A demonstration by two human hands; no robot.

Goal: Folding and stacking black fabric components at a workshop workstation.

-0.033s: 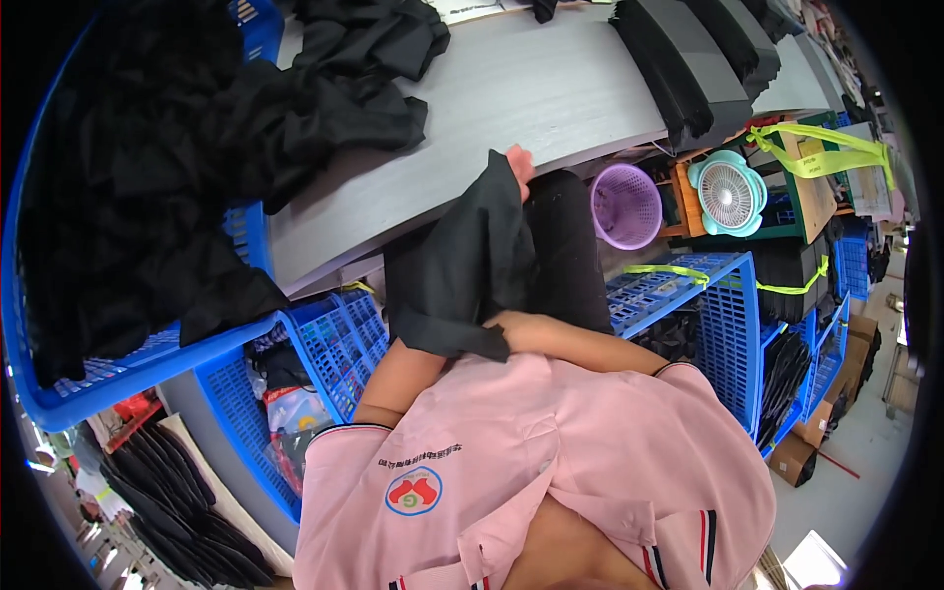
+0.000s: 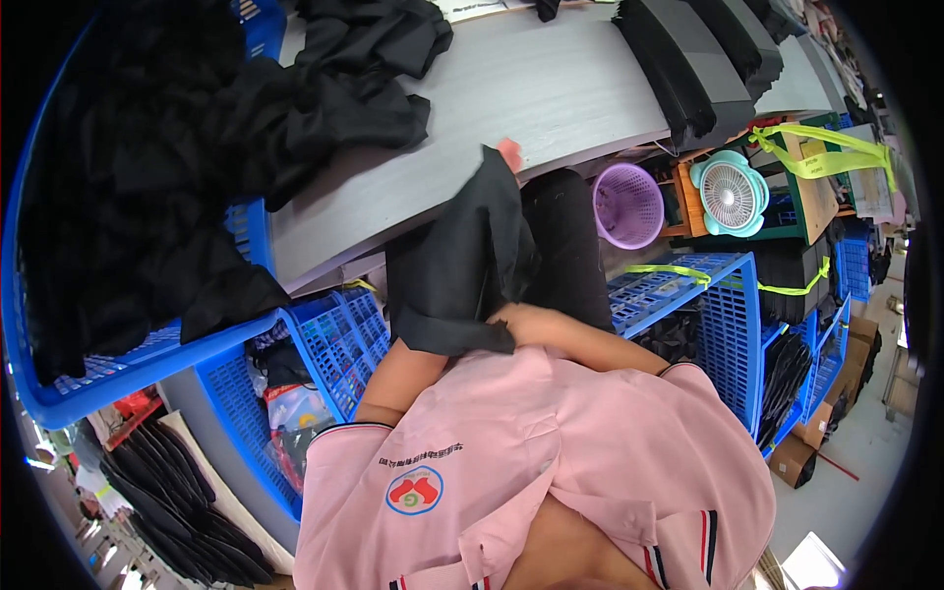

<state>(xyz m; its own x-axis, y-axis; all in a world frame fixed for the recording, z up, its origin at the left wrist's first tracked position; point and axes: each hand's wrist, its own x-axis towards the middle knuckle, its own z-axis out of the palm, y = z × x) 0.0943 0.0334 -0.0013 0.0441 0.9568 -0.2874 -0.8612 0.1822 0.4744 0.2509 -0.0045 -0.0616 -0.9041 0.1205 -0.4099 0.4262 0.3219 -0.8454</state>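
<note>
A black cloth piece (image 2: 472, 226) is draped over my lap and rises to a peak near the table edge. My left forearm passes beneath or into this cloth; I cannot tell which. Just beyond the peak, fingers of my left hand (image 2: 508, 154) show, blurred, with the rest covered. Close to my waist, my right hand (image 2: 511, 323) grips the lower part of the same cloth, its fingertips tucked out of sight in the fabric.
The grey table (image 2: 531, 88) spans ahead, with stacked black pieces (image 2: 678, 69) at its right. A blue crate (image 2: 98, 393) heaped with black cloth (image 2: 147, 177) stands left. To the right are a purple basket (image 2: 627, 206), a small fan (image 2: 730, 195) and more blue crates (image 2: 730, 305).
The visible fingers of my left hand have shifted slightly left, and less of them shows. The cloth's peak has moved a little left and up. My right hand stays nearly in place.
</note>
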